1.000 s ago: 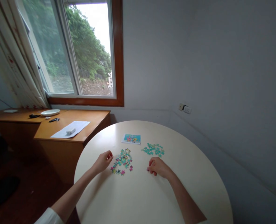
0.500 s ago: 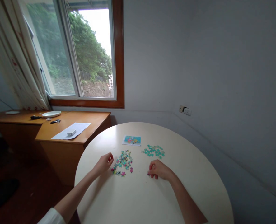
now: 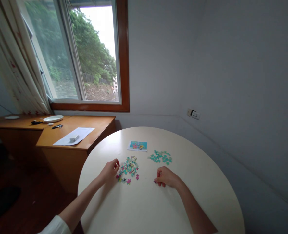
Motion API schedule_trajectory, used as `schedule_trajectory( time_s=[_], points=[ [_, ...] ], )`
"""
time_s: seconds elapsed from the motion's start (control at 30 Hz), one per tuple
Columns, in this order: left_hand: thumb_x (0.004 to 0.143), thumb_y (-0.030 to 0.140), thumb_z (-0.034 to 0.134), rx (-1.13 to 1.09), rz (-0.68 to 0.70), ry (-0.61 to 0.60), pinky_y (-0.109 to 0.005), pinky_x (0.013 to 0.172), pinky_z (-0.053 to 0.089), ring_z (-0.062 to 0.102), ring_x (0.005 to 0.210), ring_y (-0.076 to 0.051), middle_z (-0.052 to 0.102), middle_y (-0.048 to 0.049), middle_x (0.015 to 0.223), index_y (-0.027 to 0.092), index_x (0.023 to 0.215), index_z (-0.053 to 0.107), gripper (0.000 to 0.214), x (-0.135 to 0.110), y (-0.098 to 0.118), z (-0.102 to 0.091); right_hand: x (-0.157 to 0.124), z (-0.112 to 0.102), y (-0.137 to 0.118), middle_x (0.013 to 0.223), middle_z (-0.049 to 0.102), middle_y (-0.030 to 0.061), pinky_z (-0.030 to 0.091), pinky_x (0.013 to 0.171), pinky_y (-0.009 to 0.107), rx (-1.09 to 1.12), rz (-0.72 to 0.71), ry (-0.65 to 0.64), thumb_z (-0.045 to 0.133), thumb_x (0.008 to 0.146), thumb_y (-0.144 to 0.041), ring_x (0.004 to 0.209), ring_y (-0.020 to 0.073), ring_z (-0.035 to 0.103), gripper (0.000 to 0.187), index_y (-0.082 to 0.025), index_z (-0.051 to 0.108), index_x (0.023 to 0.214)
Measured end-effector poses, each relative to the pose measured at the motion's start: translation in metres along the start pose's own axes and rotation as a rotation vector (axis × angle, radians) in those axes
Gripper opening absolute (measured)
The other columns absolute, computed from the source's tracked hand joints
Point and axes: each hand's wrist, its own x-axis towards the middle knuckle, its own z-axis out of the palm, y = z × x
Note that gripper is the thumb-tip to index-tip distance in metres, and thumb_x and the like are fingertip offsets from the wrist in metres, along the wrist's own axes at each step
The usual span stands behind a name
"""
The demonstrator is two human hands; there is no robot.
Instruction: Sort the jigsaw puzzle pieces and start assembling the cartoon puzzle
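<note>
On the round cream table (image 3: 158, 208) lies a heap of colourful puzzle pieces (image 3: 128, 169). My left hand (image 3: 109, 171) rests at the heap's left edge with its fingers curled and pinched on a small piece I cannot make out. My right hand (image 3: 166, 177) lies to the right of the heap, fingers curled over a small dark piece on the table. Behind my right hand sits a second heap of teal puzzle pieces (image 3: 161, 157). A small picture card (image 3: 137, 146) lies beyond both heaps.
A wooden desk (image 3: 68, 136) stands left of the table, carrying a sheet of paper (image 3: 73, 136), a white plate (image 3: 52, 118) and small dark items. A window (image 3: 85, 55) with a curtain is behind it. A wall socket (image 3: 194, 114) sits at the right.
Both hands have stayed almost where they were. My left hand's fingers have closed slightly at the heap's edge, and the view has shifted a little.
</note>
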Motion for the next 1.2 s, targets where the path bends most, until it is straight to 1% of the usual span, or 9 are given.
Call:
schedule_trajectory(
  time_s=[0.23,0.47,0.6,0.7,0.83,0.97,1.2],
  points=[
    [0.077,0.027,0.042,0.005,-0.001,-0.011,-0.024,0.055,0.037,0.055,0.058,-0.015,0.061,-0.0029,0.066,0.019,0.075,0.054,0.015,-0.001,0.004,0.001,0.000,0.002,0.002,0.033,0.049,-0.0084,0.029,0.035,0.016,-0.009,0.006,-0.005,0.058,0.067,-0.005,0.031,0.0056,0.043,0.026,-0.019,0.040,0.054],
    [0.076,0.026,0.045,0.022,0.024,-0.009,-0.024,0.057,0.039,0.055,0.059,-0.015,0.063,-0.0027,0.068,0.019,0.076,0.058,0.015,0.004,0.005,0.007,0.000,0.000,0.003,0.037,0.052,-0.0077,0.033,0.039,0.017,0.047,-0.029,-0.019,0.062,0.066,-0.010,0.034,0.0065,0.045,0.024,-0.019,0.042,0.056],
    [0.078,0.026,0.047,0.057,0.052,-0.031,-0.024,0.060,0.039,0.056,0.064,-0.016,0.064,-0.0047,0.073,0.017,0.076,0.061,0.017,0.009,0.020,0.017,-0.001,-0.004,0.004,0.038,0.053,-0.0070,0.034,0.039,0.018,0.136,-0.052,-0.035,0.065,0.065,-0.017,0.034,0.0068,0.045,0.024,-0.019,0.042,0.057],
    [0.079,0.024,0.047,0.108,0.126,-0.067,-0.026,0.065,0.040,0.057,0.071,-0.018,0.065,-0.0067,0.078,0.016,0.077,0.064,0.018,0.013,0.035,0.028,0.000,-0.006,0.005,0.038,0.053,-0.0065,0.033,0.038,0.018,0.179,-0.059,-0.046,0.065,0.064,-0.018,0.034,0.0067,0.045,0.024,-0.018,0.042,0.057],
    [0.077,0.026,0.052,0.183,0.163,-0.111,-0.028,0.072,0.041,0.057,0.084,-0.022,0.062,-0.0100,0.092,0.015,0.087,0.065,0.019,0.018,0.051,0.042,0.001,-0.007,0.007,0.038,0.054,-0.0066,0.033,0.038,0.018,0.208,-0.073,-0.044,0.064,0.063,-0.018,0.034,0.0066,0.046,0.022,-0.018,0.042,0.057],
    [0.075,0.024,0.054,0.259,0.138,-0.171,-0.029,0.075,0.041,0.057,0.090,-0.023,0.060,-0.0110,0.097,0.014,0.090,0.064,0.020,0.021,0.057,0.049,0.001,-0.007,0.009,0.038,0.054,-0.0066,0.033,0.037,0.018,0.233,-0.085,-0.037,0.063,0.063,-0.020,0.033,0.0061,0.045,0.021,-0.018,0.042,0.058],
    [0.073,0.018,0.055,0.299,0.130,-0.234,-0.028,0.079,0.041,0.055,0.094,-0.022,0.059,-0.0098,0.100,0.014,0.093,0.062,0.021,0.024,0.061,0.048,0.002,-0.008,0.011,0.038,0.054,-0.0057,0.033,0.037,0.019,0.258,-0.103,-0.035,0.068,0.059,-0.029,0.033,0.0062,0.044,0.027,-0.018,0.043,0.057]
  ],
)
